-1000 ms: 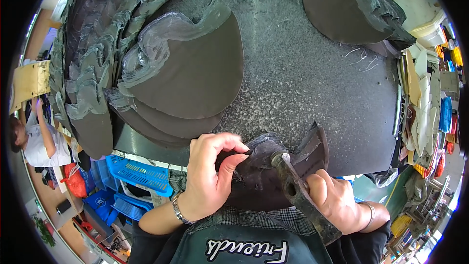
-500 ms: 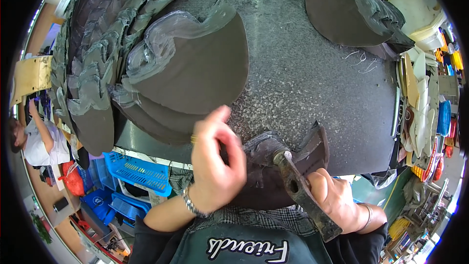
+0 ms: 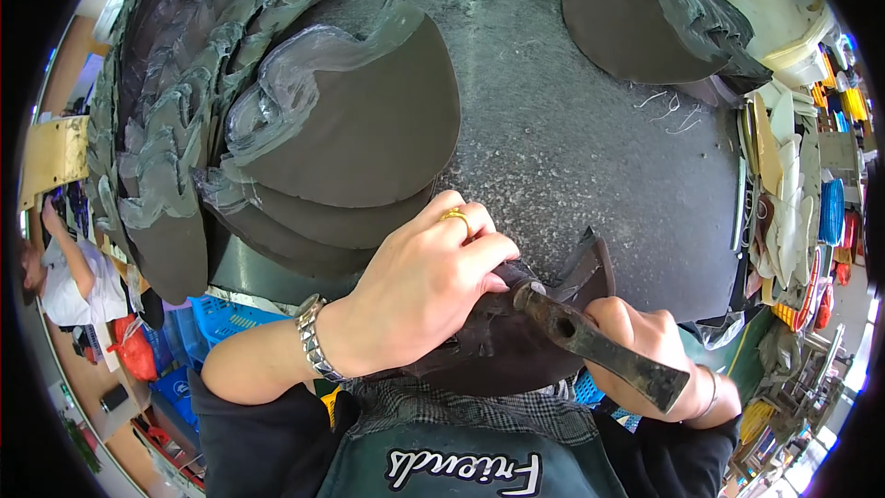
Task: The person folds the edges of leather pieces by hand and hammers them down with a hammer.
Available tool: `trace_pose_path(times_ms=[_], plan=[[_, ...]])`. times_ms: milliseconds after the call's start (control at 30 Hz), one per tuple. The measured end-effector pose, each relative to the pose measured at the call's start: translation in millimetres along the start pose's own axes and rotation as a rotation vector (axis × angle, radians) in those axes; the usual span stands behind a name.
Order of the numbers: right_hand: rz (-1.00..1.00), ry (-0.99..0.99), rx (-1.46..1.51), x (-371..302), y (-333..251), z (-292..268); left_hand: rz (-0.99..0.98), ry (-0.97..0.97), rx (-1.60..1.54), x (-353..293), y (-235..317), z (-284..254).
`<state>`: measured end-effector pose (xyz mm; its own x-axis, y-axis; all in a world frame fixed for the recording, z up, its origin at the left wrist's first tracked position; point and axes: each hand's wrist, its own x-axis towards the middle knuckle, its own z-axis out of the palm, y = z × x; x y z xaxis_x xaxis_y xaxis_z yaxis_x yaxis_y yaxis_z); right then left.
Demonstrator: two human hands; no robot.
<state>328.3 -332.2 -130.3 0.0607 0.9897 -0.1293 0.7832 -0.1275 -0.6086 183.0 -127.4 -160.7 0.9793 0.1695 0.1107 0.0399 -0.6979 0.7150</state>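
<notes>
Pinching a curved brown sheet [image 3: 516, 369] is the left hand [image 3: 419, 277]; the right hand [image 3: 645, 337] grips a black metal hammer [image 3: 616, 356]. Its folding seems part done; one brown flap [image 3: 595, 263] sticks up.

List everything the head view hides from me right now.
All in the head view:
Hammer handle: hidden by the hammer head and right hand.
Left part of the dark piece: covered by the left hand.
Far end of the left stack: cut off by the top edge.

Fairly bright, even light leaves a pale sheen at the far end of the desk [image 3: 516, 83], the hammer [image 3: 604, 349] looks reasonably sharp, and fisheye distortion bends the surroundings toward black corners.
</notes>
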Motion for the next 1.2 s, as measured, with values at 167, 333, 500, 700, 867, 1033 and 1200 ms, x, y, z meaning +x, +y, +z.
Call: trace_pose_path(times_ms=[167, 333, 500, 700, 867, 1033, 1200], plan=[[0.009, -0.103, -0.011, 17.0, -8.2, -22.6, 0.064, 0.042, 0.012, 6.8, -4.9, -0.8], [0.015, -0.065, 0.012, 14.1, -4.3, -20.6, 0.145, -0.064, 0.073, 18.1, -7.7, -10.1], [0.055, -0.074, 0.065, 23.2, -3.0, -32.4, 0.386, -0.020, 0.303, 22.0, -16.6, -16.2], [0.064, -0.102, -0.010, 41.0, -7.0, -46.3, 0.407, 0.075, 0.373, 14.3, -20.3, -8.7], [-0.163, -0.049, -0.222, 40.3, 0.9, -42.9, 0.358, 0.108, 0.417, 7.7, -17.1, -8.3], [-0.080, -0.086, -0.072, 39.4, 1.5, -34.6, 0.091, 0.126, 0.239, -0.6, -16.3, -4.4], [-0.128, 0.005, -0.200, 39.0, 1.8, -33.1, 0.154, 0.130, 0.266, -5.0, -15.7, -1.2]])
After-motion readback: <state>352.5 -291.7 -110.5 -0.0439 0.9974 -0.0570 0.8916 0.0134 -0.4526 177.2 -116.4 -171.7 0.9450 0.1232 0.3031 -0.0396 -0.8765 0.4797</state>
